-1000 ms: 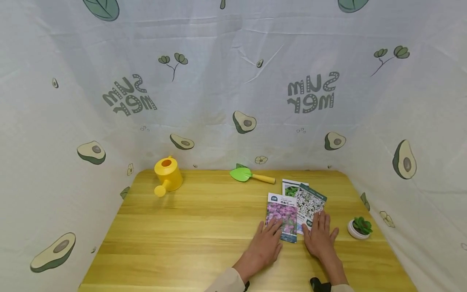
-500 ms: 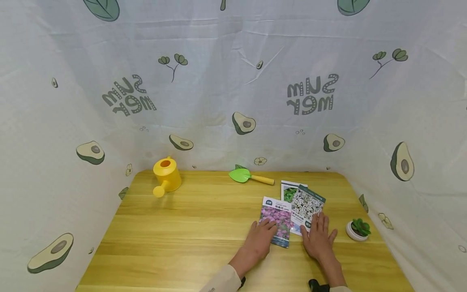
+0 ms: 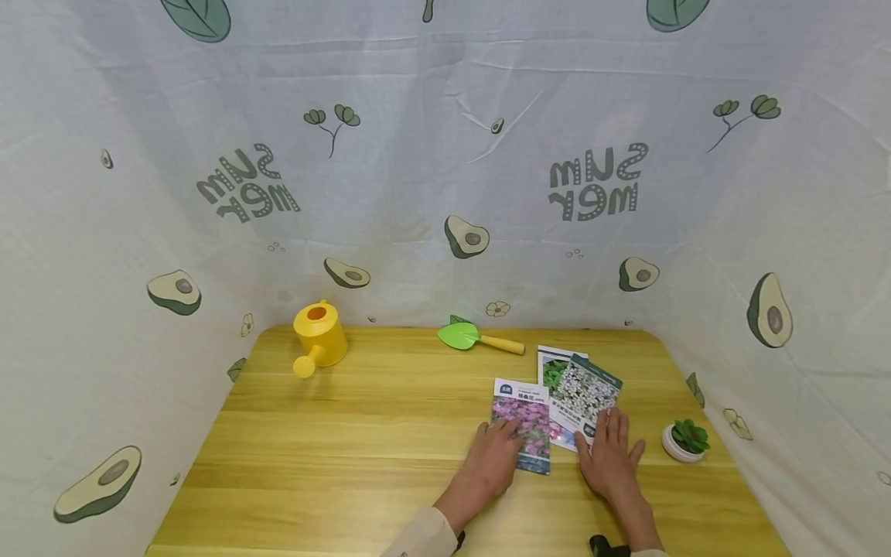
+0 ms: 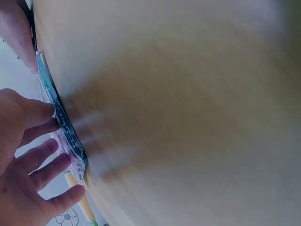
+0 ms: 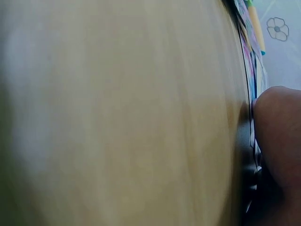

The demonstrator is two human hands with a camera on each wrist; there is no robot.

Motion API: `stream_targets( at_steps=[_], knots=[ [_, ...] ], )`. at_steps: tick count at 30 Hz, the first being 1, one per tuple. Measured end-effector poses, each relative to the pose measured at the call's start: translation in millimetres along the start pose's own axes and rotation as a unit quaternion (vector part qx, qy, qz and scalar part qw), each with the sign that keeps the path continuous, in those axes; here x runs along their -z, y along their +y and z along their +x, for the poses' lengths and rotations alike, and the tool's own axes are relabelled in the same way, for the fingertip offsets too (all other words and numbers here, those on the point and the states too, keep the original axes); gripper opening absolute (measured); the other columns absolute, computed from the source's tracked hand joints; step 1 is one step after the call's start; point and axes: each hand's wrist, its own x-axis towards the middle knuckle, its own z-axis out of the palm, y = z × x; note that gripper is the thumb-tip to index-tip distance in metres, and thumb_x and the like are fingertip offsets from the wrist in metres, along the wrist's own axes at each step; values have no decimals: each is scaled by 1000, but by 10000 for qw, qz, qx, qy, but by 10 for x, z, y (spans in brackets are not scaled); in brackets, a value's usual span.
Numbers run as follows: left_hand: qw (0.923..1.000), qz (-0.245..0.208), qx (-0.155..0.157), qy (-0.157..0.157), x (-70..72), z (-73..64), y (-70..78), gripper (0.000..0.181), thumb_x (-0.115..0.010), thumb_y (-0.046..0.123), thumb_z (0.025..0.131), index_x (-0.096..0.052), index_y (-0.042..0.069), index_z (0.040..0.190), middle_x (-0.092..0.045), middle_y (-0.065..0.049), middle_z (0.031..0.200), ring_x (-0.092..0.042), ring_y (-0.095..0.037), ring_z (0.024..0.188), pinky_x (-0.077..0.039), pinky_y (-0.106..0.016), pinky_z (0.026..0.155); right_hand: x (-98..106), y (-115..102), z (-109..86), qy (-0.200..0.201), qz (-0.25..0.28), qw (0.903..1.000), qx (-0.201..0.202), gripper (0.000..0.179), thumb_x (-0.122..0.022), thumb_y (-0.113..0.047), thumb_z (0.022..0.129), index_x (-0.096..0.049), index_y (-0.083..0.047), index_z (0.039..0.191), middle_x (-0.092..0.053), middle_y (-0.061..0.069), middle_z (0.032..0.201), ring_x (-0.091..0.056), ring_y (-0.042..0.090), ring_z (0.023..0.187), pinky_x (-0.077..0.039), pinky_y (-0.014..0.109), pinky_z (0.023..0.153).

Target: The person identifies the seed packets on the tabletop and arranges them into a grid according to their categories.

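Observation:
A seed packet with pink flowers [image 3: 532,422] lies on the wooden table, and my left hand [image 3: 489,456] rests its spread fingers on its left and lower part. In the left wrist view those fingers [image 4: 51,169] reach over the packet's edge. To the right, my right hand [image 3: 610,456] lies flat with its fingers on the lower end of a white-flowered seed packet [image 3: 587,391]. That packet overlaps a third one with green leaves [image 3: 554,373] behind it. A further pinkish corner [image 3: 560,435] shows beneath the white-flowered packet.
A yellow watering can [image 3: 322,336] stands at the table's back left. Near the back edge lies a green trowel [image 3: 459,336] with a yellow handle. A small potted succulent [image 3: 687,439] sits right of my right hand. Printed cloth [image 3: 404,193] surrounds the table [image 3: 313,464].
My left hand has slid the pink-flowered packet left and slightly toward me, away from the other packets. The right hand has stayed in place on the white-flowered packet.

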Motion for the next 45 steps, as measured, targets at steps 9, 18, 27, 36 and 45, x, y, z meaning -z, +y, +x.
stream_targets(
  at_steps=[9,18,27,36,45],
  knots=[
    [9980,-590,136,-187,-22,-60,-55,32,-68,24,107,-70,21,138,-53,-3,163,-46,-22,154,-46,-48,121,-18,9,25,-14,-36,10000,-33,85,-40,-41,116,-5,23,160,9,45,168,12,62,158,15,85,115],
    [9990,-155,364,-229,-4,-109,-42,42,-68,40,106,-62,27,146,-53,3,163,-45,-18,154,-44,-65,118,-1,4,14,59,14,10000,19,85,-42,-40,116,-7,23,160,8,46,168,11,62,158,14,86,115],
    [9990,90,374,-242,-20,-138,-51,48,-64,46,108,-62,29,152,-52,4,162,-45,-18,153,-46,-60,118,6,0,12,64,-11,10000,68,84,-42,-40,115,-8,23,160,7,46,168,9,62,158,13,86,115],
    [9991,-91,388,-109,-54,-183,-90,34,-62,33,108,-69,25,141,-52,-2,161,-46,-24,153,-48,-61,115,6,6,-5,104,36,9999,66,85,-42,-41,115,-8,23,160,7,46,168,10,63,157,13,87,114],
    [9954,-762,456,-372,-31,-234,-162,32,-59,32,110,-65,23,141,-38,-5,174,-32,-30,162,-41,-66,120,-95,94,4,479,319,9980,276,92,-38,-52,114,-12,24,159,4,46,169,11,61,158,18,86,113]
  ],
)
